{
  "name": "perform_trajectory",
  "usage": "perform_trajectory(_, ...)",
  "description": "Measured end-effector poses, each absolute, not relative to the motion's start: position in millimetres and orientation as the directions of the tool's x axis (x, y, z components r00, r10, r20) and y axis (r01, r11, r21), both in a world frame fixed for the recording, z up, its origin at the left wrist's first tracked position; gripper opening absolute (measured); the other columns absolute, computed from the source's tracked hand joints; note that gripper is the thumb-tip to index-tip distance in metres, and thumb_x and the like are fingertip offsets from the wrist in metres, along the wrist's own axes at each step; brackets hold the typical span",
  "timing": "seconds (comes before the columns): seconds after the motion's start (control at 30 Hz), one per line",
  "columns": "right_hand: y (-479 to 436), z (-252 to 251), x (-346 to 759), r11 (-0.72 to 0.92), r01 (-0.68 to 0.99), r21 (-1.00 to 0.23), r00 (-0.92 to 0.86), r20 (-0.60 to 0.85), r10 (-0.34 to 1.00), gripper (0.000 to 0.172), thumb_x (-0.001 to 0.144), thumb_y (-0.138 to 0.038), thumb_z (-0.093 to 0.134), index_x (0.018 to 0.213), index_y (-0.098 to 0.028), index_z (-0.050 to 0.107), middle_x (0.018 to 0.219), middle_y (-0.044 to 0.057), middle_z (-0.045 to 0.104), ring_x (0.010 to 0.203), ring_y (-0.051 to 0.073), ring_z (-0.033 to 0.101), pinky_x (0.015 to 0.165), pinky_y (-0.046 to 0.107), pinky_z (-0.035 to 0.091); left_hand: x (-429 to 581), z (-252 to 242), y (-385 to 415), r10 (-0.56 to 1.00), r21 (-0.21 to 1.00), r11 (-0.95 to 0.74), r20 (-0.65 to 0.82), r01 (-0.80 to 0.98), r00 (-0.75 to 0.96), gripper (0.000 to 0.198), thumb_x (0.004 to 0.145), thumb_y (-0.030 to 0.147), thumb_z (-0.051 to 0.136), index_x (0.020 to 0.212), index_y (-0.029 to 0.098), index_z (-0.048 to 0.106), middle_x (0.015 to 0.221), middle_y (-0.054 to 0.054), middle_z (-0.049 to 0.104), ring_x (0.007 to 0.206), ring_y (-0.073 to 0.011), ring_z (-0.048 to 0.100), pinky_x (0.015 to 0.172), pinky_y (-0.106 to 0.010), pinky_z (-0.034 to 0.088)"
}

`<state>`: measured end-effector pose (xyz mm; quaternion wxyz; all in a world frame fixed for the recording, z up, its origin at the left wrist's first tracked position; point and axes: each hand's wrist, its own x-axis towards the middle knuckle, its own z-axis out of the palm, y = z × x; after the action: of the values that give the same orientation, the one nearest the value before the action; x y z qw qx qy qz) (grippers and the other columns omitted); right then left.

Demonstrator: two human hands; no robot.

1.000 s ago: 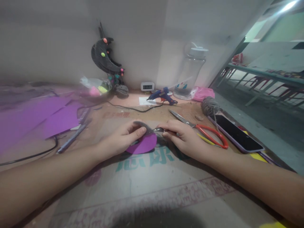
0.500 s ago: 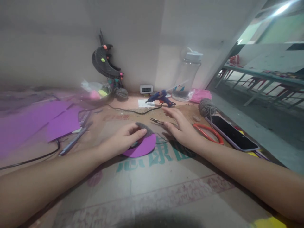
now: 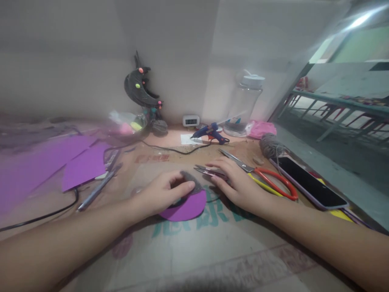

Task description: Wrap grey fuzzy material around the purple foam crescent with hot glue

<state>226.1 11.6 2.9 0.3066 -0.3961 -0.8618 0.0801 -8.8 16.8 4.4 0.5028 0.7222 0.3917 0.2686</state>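
My left hand (image 3: 172,190) is closed on a dark grey fuzzy piece (image 3: 192,180), the thumb on top. Under it lies a rounded purple sheet (image 3: 188,207), partly covered by the fingers. To the right, my right hand (image 3: 235,178) has its thumb and fingers around a small pair of thread snips (image 3: 209,172), whose blades point left toward the grey piece. Just beyond that hand rest scissors with orange-red handles (image 3: 278,182). A thin dark strand runs between the purple sheet and my right hand.
A blue glue gun (image 3: 211,132) stands at the back, its black cord trailing left. Nearby are a small clock (image 3: 191,120), a clear bottle (image 3: 243,105), grey yarn (image 3: 270,145) and a phone (image 3: 308,182). Purple sheets (image 3: 85,164) and a pen (image 3: 99,188) lie left.
The camera view has shifted, so everything sits lower and slightly right. My right fingers have come in from a spread pose around the snips. More of the scissors shows. The left hand keeps its hold.
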Motion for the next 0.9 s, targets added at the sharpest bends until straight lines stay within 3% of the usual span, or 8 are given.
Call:
perform_trajectory(0.4,5.0,5.7,230.1,0.651,0.546,-0.528,-0.532,0.381,0.756,0.028,0.096,-0.020,0.049,0.123,-0.020,0.054,0.112,0.009,0.063,0.104,0.020,0.058,0.092,0.038,0.048,-7.8,9.4,18.5,0.827,0.898,-0.253,0.007,0.360,0.563,0.024,0.090,0.035,0.052,0.079,0.016,0.063,0.076,-0.001,0.064,0.070,-0.0144,0.055,0.065,-0.026,0.044)
perform_trajectory(0.7,3.5,6.3,228.4,0.661,0.528,-0.533,-0.562,0.364,0.742,0.028,0.096,-0.019,0.049,0.123,-0.021,0.054,0.115,0.009,0.065,0.108,0.020,0.058,0.094,0.040,0.047,-9.9,6.5,18.8,0.822,0.893,-0.271,0.021,0.358,0.569,0.026,0.090,0.038,0.052,0.080,0.017,0.064,0.076,-0.001,0.065,0.067,-0.0142,0.055,0.060,-0.025,0.043)
perform_trajectory(0.9,1.8,7.8,231.1,0.719,0.489,-0.495,-0.549,0.466,0.694,0.029,0.096,-0.018,0.048,0.123,-0.022,0.056,0.114,0.009,0.062,0.107,0.019,0.058,0.092,0.037,0.049,-9.8,6.8,18.8,0.820,0.887,-0.281,0.024,0.367,0.572,0.026,0.090,0.039,0.052,0.080,0.017,0.063,0.073,0.000,0.063,0.064,-0.0133,0.052,0.057,-0.024,0.040)
